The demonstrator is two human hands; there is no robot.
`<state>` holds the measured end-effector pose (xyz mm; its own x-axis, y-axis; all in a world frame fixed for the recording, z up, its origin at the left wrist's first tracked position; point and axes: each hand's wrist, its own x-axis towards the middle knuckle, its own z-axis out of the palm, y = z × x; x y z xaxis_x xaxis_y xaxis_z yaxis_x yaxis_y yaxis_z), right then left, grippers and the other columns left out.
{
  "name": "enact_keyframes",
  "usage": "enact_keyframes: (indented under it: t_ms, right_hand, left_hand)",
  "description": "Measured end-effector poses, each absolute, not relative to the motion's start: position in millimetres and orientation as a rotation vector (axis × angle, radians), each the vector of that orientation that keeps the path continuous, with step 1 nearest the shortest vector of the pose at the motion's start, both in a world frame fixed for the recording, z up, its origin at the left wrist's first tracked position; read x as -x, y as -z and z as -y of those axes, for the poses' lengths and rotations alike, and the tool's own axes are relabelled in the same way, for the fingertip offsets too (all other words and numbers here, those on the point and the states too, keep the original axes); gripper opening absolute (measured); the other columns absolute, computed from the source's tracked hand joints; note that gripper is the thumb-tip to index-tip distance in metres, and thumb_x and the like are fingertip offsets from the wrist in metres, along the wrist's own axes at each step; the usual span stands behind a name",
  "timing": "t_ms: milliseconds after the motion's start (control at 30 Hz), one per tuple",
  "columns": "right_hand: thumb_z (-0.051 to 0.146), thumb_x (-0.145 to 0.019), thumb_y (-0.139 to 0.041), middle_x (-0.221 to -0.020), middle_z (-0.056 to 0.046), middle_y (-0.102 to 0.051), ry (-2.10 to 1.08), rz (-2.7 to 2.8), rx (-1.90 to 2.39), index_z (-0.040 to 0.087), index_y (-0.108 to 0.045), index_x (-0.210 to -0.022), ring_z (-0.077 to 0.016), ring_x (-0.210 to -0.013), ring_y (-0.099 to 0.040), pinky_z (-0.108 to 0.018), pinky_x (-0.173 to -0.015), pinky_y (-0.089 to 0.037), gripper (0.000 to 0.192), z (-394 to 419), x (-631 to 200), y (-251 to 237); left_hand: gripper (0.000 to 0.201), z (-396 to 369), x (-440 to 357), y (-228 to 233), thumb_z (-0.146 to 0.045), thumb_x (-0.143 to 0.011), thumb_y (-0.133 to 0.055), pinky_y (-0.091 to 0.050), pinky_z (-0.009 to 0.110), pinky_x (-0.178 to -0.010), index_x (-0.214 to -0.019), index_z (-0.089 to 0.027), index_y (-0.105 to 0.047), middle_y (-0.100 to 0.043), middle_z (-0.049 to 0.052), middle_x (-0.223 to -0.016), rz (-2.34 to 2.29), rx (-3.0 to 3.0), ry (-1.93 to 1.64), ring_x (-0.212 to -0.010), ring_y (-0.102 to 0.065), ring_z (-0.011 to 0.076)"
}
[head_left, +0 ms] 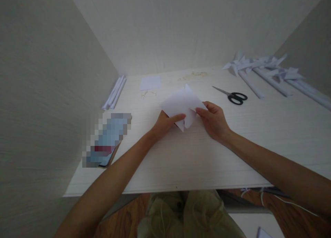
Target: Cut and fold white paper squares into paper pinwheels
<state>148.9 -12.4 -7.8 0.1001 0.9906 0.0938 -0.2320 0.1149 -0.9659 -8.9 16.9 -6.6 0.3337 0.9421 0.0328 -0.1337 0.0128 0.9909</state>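
Note:
A folded sheet of white paper (181, 103) with pointed flaps is held just above the white desk (196, 155), near its middle. My left hand (165, 123) pinches the paper's lower left part, thumb on top. The fingers of my right hand (213, 119) grip its right edge. Both hands are closed on the same sheet.
Black-handled scissors (234, 96) lie to the right, behind my right hand. Several rolled paper tubes with paper pinwheels (269, 70) fill the back right corner. A small white paper square (150, 82) and thin rolled sheets (115, 92) lie at the back left. A blurred flat object (107, 139) sits at the left.

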Motion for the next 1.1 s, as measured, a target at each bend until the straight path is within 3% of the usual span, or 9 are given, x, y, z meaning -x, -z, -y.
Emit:
enact_keyframes:
  t_ms: [167,300,467,667,933,1100]
  right_hand:
    - [0.029,-0.063,-0.061,-0.073,0.002,-0.055,-1.078,0.986,1.024,0.023,-0.05,-0.074,-0.0119,-0.071,-0.053,-0.027,-0.069,-0.043,0.017,11.4,-147.7,4.5]
    - [0.037,-0.063,-0.062,-0.073,0.003,-0.054,-1.15,0.971,1.028,0.025,-0.047,-0.077,-0.0111,-0.071,-0.054,-0.026,-0.066,-0.043,0.023,11.0,-147.7,4.1]
    - [0.049,-0.066,-0.06,-0.056,0.001,-0.054,-1.307,1.267,1.097,0.018,-0.053,-0.061,-0.0098,-0.054,-0.05,-0.026,-0.057,-0.04,0.032,13.5,-146.4,6.3]
    - [0.053,-0.065,-0.058,-0.05,0.0,-0.054,-1.222,1.363,1.195,0.016,-0.054,-0.053,-0.0092,-0.049,-0.049,-0.025,-0.053,-0.041,0.039,17.0,-144.5,0.7]
    - [0.042,-0.066,-0.06,-0.049,0.001,-0.055,-1.242,1.348,1.167,0.016,-0.056,-0.054,-0.0086,-0.048,-0.049,-0.024,-0.051,-0.04,0.029,18.1,-145.5,-0.4]
    - [0.036,-0.065,-0.061,-0.054,-0.002,-0.061,-1.283,1.401,1.15,0.015,-0.059,-0.056,-0.0087,-0.05,-0.052,-0.024,-0.053,-0.043,0.023,18.8,-146.2,-2.6]
  left_hand:
    - [0.043,-13.3,7.7,1.3,-0.028,-0.055,-0.071,-0.048,0.034,-0.078,-0.094,-0.015,-0.06,-0.065,0.008,-0.091,-0.936,-1.311,-1.1,-0.088,-0.06,0.0206]
    - [0.035,-13.3,7.6,1.4,-0.033,-0.058,-0.069,-0.05,0.03,-0.061,-0.087,-0.014,-0.06,-0.065,0.007,-0.081,-0.959,-1.311,-1.108,-0.072,-0.061,0.0181]
    - [0.03,-13.6,7.5,2.5,-0.035,-0.059,-0.068,-0.045,0.023,-0.045,-0.078,-0.014,-0.06,-0.064,0.005,-0.073,-0.967,-1.312,-1.122,-0.058,-0.057,0.014]
    - [0.027,-9.1,6.8,-3.5,-0.038,-0.061,-0.066,-0.048,0.026,-0.052,-0.072,-0.013,-0.059,-0.064,0.006,-0.067,-0.968,-1.36,-1.097,-0.062,-0.059,0.0161]
    - [0.026,-9.6,6.5,-3.7,-0.033,-0.059,-0.068,-0.048,0.028,-0.054,-0.074,-0.014,-0.06,-0.064,0.005,-0.072,-1.04,-1.378,-1.102,-0.063,-0.059,0.0161]
    - [0.024,-11.3,6.9,-1.5,-0.035,-0.06,-0.067,-0.047,0.027,-0.052,-0.069,-0.014,-0.06,-0.063,0.004,-0.064,-0.984,-1.365,-1.094,-0.056,-0.058,0.0153]
